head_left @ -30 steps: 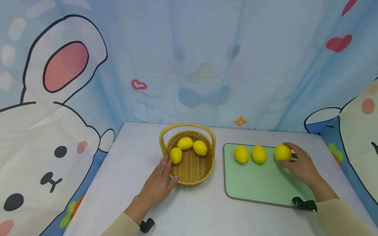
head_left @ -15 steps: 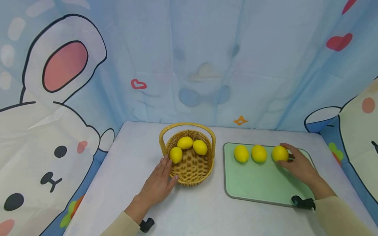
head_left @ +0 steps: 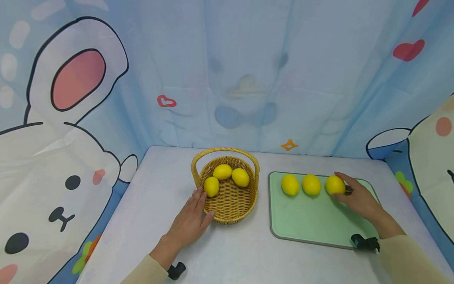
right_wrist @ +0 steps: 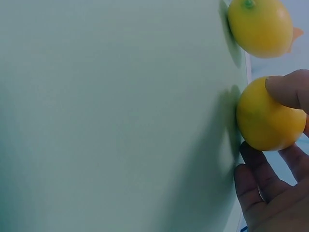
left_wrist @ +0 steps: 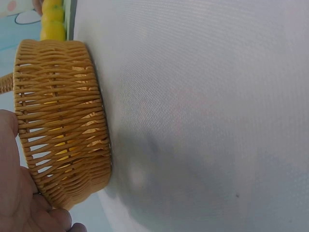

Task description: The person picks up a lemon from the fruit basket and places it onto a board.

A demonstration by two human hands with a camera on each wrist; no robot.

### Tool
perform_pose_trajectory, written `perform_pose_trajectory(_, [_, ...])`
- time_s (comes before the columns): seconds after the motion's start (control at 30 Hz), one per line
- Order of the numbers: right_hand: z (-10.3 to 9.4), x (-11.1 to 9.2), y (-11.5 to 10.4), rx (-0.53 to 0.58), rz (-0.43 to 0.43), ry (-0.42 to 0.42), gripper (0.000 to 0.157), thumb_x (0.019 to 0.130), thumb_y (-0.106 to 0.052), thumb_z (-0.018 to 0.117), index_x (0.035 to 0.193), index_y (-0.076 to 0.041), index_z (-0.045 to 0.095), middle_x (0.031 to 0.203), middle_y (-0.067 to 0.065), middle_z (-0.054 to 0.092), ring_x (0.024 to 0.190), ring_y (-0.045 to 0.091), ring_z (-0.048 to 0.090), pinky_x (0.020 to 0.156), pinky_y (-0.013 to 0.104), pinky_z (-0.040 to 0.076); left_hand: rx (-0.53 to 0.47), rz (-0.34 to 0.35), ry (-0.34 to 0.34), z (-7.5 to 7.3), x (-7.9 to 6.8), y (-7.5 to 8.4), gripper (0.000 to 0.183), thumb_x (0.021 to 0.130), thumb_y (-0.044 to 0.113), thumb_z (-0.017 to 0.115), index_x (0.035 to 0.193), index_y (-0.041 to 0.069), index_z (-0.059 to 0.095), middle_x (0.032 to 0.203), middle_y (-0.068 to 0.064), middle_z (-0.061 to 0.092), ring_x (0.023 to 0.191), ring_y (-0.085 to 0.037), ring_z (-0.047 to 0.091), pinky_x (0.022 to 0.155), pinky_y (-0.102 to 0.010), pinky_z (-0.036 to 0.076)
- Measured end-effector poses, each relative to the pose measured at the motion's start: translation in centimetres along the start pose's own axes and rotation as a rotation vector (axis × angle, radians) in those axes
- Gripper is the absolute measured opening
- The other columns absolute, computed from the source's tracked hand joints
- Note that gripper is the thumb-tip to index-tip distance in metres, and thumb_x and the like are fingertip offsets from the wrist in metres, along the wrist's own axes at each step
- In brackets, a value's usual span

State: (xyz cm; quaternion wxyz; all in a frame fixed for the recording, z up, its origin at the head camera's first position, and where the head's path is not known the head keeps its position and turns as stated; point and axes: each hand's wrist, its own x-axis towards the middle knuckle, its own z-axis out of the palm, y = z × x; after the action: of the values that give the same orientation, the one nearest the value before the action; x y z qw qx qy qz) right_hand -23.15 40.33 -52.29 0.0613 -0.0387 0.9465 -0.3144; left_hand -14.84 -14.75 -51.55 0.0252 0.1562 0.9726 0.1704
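1. Yellow and rounded, the held lemon (head_left: 335, 185) has shifted slightly leftward on the head view, toward two other lemons (head_left: 311, 185) on the green tray (head_left: 312, 221). The right hand (head_left: 361, 201) pinches it at the far edge; three now form a row, so this placement looks nearly done. The left hand (head_left: 189, 225) stays beside the wicker basket (head_left: 230, 207), where three more lemons (head_left: 211, 187) lie.

2. On the left wrist view, the left fingers touch the basket wall, lying straight rather than clamped; the basket stands on the counter (left_wrist: 203, 106).

3. On the right wrist view, thumb and fingers clamp the held lemon, apart from its neighbour. Whether it bears on the tray, I cannot tell.
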Motion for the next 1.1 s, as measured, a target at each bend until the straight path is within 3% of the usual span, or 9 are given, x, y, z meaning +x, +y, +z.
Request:
perform_pose_trajectory(0.47, [0.06,-0.01,0.1,0.031,-0.002,0.01,0.081,0.105,-0.03,0.067,0.167,-0.002,0.022,0.159,0.043,0.028,0.129,0.062,0.047,0.097,0.071,0.053,0.003,-0.003,0.009,0.08,0.01,-0.01,0.077,0.112,0.053,0.041,0.165,-0.001,0.027,0.177,-0.017,0.013,0.164,-0.03,0.018,0.132,-0.046,0.023])
perform_pose_trajectory(1.1, [0.04,0.07,0.24,0.041,0.014,0.015,0.086,0.105,-0.037,0.068,0.167,-0.003,0.021,0.158,0.043,0.029,0.129,0.061,0.047,0.097,0.07,0.053,-0.006,-0.01,0.007,0.01,-0.02,0.06,0.077,0.112,0.053,0.043,0.165,-0.001,0.027,0.177,-0.016,0.012,0.164,-0.03,0.017,0.132,-0.046,0.023])
